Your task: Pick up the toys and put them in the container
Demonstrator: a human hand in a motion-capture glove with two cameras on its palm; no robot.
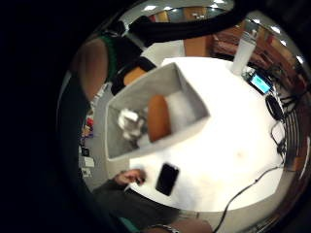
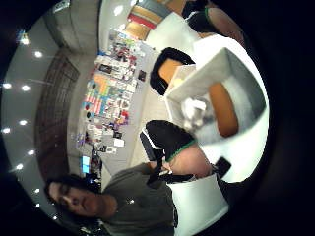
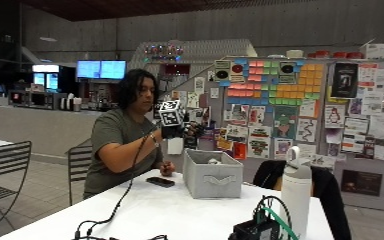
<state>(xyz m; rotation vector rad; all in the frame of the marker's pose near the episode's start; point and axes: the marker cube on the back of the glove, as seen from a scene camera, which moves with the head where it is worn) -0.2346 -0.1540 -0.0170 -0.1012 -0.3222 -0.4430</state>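
A person seated at a white table (image 3: 179,210) holds their black-gloved right hand (image 3: 191,131) raised above a grey fabric storage box (image 3: 212,175).

The box is square and open-topped, with soft grey walls and a small handle on its near face, and it stands upright on the table. Inside it, seen from the palm views, a long orange plush toy (image 1: 159,118) lies along the bottom, and just beside it sits a crumpled white and grey toy (image 1: 129,123); the two appear to touch. The gloved hand is well above the box rim and nothing shows in it, but whether its fingers are spread or curled cannot be told. The bare left hand (image 3: 167,169) rests on the table near a flat black phone (image 3: 160,182).
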